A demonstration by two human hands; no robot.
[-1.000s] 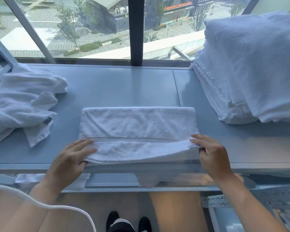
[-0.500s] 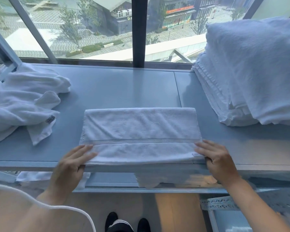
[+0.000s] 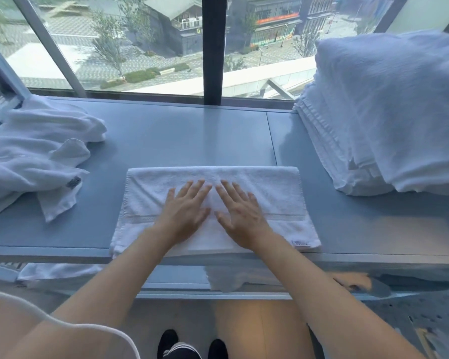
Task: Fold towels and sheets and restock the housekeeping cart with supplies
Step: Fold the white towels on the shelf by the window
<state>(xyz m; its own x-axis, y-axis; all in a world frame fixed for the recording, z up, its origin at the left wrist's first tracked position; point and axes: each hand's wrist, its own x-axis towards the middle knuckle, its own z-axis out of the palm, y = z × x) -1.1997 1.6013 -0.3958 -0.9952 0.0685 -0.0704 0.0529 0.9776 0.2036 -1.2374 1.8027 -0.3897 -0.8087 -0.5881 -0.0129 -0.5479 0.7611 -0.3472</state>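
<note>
A white towel [image 3: 270, 185], folded into a long rectangle, lies at the front edge of the grey-blue ledge [image 3: 192, 136], with a small label at its near right corner. My left hand [image 3: 186, 211] and my right hand [image 3: 240, 213] rest flat on the middle of the towel, side by side, fingers spread and pointing toward the window. Neither hand grips anything.
A tall stack of folded white towels [image 3: 389, 112] fills the ledge's right end. A heap of unfolded white towels [image 3: 31, 154] lies at the left. More white cloth [image 3: 60, 272] sits on a lower shelf. A window with a dark post [image 3: 211, 47] runs behind.
Both hands left the towel's near corners and moved inward to its centre, where they now press flat. The towel lies a little farther over the front edge.
</note>
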